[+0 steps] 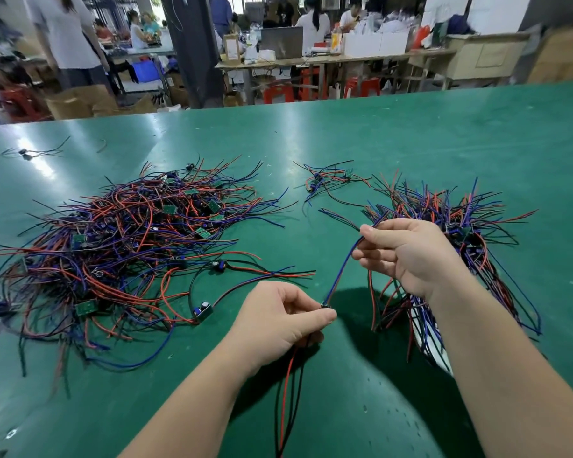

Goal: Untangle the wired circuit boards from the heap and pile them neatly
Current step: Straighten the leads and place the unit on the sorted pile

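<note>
One wired board point(325, 305) held over open mat point(311, 239).

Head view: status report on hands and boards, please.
Left hand pinches one board. Right hand pinches its blue wire. Tangled heap lies left, apart. Nothing in the way.

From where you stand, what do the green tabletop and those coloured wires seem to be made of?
The tabletop: probably a rubber or vinyl mat, semi-gloss green; ceiling lights smear into soft reflections. The wires: smooth plastic insulation in red, blue and black, presumably over unseen metal cores; they hold springy curves.
</note>
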{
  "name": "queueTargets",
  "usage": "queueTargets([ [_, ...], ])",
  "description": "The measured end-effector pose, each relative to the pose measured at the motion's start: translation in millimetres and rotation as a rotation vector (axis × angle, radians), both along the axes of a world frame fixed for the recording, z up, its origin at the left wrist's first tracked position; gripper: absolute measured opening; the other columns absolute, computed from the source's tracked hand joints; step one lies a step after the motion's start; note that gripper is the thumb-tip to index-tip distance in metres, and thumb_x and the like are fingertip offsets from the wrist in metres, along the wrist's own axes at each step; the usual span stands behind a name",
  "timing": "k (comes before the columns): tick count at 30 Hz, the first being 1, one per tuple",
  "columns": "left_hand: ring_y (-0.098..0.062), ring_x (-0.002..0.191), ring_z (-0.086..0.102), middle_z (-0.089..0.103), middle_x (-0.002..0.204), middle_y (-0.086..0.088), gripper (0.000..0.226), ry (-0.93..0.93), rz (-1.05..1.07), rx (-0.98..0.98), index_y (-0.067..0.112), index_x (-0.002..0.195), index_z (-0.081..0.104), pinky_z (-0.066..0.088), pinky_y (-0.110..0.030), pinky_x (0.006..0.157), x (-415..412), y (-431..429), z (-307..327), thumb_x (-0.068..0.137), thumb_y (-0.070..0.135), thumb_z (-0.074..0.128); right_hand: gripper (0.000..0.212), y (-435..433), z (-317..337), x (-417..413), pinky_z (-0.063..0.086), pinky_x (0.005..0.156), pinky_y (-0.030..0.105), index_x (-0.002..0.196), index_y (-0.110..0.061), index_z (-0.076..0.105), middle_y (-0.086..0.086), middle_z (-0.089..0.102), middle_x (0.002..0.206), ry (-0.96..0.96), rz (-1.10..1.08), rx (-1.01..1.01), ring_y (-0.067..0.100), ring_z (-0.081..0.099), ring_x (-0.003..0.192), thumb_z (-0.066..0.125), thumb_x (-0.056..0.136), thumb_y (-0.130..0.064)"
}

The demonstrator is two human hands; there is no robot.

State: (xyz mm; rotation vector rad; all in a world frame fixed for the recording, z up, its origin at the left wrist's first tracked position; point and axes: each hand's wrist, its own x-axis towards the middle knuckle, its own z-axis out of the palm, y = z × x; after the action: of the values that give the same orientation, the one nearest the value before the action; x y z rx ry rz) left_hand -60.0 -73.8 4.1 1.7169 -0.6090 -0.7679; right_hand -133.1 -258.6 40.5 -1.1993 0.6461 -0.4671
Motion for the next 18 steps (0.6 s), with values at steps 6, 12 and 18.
queueTargets([
  [6,-0.018,0.055,0.067,0.070,0.062,-0.012,0.015,-0.017,0.003,0.013,0.005,0.071,0.068,0.056,-0.031,0.060,0.8,-2.7,-2.1,0.073,0.012,0.081,0.008,0.2,1.4,-0.7,0.052,0.044,0.023,0.082,0.000,0.057,0.007,0.061,0.052,0.032,0.045,0.117,0.021,0.065,0.048,0.063,0.086,-0.004],
  [12,-0.014,0.051,0.066,0.068,0.058,-0.007,0.016,-0.003,0.012,-0.018,0.004,0.072,0.067,0.049,-0.020,0.048,1.0,-3.8,0.3,0.072,0.011,0.082,0.013,-0.7,-0.1,-0.7,0.049,0.041,0.018,0.078,-0.002,0.056,0.005,0.059,0.051,-0.004,0.027,0.178,0.016,0.066,0.050,0.060,0.089,-0.006],
  [18,-0.015,0.053,0.067,0.070,0.062,-0.010,0.018,-0.005,-0.011,0.002,0.004,0.073,0.069,0.050,-0.021,0.051,2.5,-1.7,-2.1,0.071,0.014,0.083,0.019,1.1,-1.1,-0.9,0.031,0.030,0.013,0.077,-0.007,0.063,0.000,0.061,0.053,0.048,-0.009,0.078,0.017,0.068,0.051,0.058,0.093,-0.016],
])
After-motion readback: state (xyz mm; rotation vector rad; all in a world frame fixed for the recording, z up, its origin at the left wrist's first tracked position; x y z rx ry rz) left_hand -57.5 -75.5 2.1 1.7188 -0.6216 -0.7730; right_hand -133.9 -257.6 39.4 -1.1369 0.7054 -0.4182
